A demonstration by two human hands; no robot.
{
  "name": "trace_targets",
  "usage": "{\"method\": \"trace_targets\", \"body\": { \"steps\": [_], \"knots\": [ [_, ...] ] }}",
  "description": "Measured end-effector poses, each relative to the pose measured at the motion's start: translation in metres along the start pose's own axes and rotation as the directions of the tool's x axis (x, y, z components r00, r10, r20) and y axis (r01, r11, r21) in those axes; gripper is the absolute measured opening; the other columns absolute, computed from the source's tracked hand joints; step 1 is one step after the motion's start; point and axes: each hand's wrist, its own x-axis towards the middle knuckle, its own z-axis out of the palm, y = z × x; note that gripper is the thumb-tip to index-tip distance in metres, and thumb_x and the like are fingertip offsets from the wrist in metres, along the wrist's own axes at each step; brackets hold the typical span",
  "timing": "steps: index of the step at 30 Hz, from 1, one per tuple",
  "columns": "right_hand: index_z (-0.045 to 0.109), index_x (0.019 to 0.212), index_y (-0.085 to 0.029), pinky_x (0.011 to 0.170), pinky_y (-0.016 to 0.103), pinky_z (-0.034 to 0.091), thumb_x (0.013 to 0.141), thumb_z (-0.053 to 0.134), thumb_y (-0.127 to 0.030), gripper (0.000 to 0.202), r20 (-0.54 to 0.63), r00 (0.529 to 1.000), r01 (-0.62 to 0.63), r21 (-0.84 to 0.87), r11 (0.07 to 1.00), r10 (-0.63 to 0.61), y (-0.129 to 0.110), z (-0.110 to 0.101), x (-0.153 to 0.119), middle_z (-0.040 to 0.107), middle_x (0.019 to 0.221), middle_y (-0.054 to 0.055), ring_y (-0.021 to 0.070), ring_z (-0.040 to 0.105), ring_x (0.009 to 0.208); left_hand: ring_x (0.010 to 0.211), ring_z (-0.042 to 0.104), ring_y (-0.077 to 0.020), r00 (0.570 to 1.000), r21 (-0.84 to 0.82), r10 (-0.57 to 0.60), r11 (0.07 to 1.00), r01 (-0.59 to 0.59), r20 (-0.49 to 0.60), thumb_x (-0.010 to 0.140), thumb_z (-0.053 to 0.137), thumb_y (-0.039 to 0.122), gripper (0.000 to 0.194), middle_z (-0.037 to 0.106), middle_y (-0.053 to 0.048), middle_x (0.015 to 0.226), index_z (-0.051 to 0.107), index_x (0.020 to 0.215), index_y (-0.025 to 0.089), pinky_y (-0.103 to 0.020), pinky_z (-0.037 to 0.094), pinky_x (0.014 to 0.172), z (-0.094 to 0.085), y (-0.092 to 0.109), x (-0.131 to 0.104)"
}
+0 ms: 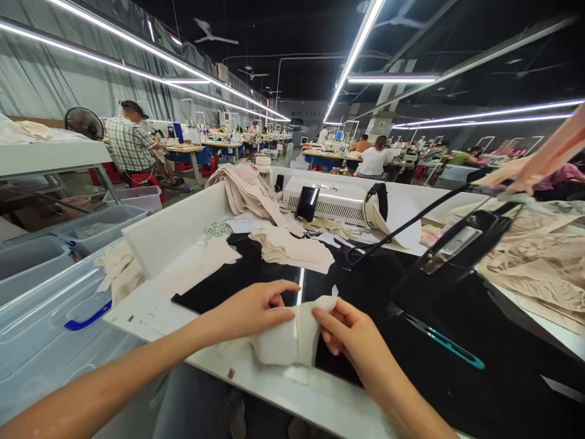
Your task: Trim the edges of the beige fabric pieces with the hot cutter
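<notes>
A small cream fabric piece (281,344) with a seam-like line down its middle lies at the table's front edge. My right hand (350,332) pinches its upper right corner between thumb and fingers. Over its left part is my left hand (269,305), with the fingers stretched out and apart and the thumb tip at the cloth. Thread snips with a teal handle (457,350) lie to the right on the black table surface (365,292). A stack of cream cut pieces (297,247) sits beyond my hands.
Behind the stack are a phone (308,203), a white machine housing (338,198) and a fabric heap (247,189). At right, a blurred black object (470,241) with a cable is near a pinkish arm-like shape. Cream fabric (539,262) piles there. Clear bins (59,329) stand left.
</notes>
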Motion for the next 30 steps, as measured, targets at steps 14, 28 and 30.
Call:
{"method": "trace_targets", "body": {
  "steps": [14,28,30],
  "knots": [
    [0.073,0.09,-0.029,0.047,0.032,0.046,0.088,0.077,-0.055,0.026,-0.015,0.982,0.162,-0.429,0.888,-0.186,-0.009,-0.011,0.061,0.083,0.084,0.004,0.0193,0.067,0.051,0.118,0.085,-0.0267,0.829,0.678,0.55,0.571,-0.462,0.102,0.122,0.066,0.01,0.022,0.089,-0.012,0.132,0.085,0.13,0.019,-0.038,0.066,0.105,0.026,-0.047,0.009],
    [0.093,0.118,-0.035,0.096,0.035,0.077,0.118,0.067,-0.058,0.034,0.044,0.947,0.293,-0.526,0.799,-0.318,0.042,-0.043,-0.058,0.096,0.121,0.009,0.0295,0.092,0.107,0.131,0.086,-0.03,0.813,0.604,0.58,0.629,-0.489,0.053,0.132,0.054,0.022,0.033,0.089,-0.016,0.143,0.084,0.145,0.016,-0.043,0.069,0.115,0.028,-0.05,-0.002],
    [0.094,0.122,-0.035,0.093,0.031,0.078,0.122,0.065,-0.057,0.036,0.089,0.949,0.3,-0.544,0.784,-0.301,0.042,-0.046,-0.064,0.096,0.124,0.009,0.0282,0.093,0.107,0.131,0.086,-0.0291,0.818,0.609,0.573,0.63,-0.481,0.052,0.132,0.056,0.021,0.031,0.089,-0.014,0.142,0.084,0.145,0.017,-0.043,0.069,0.116,0.029,-0.048,-0.002]
  ]
}}
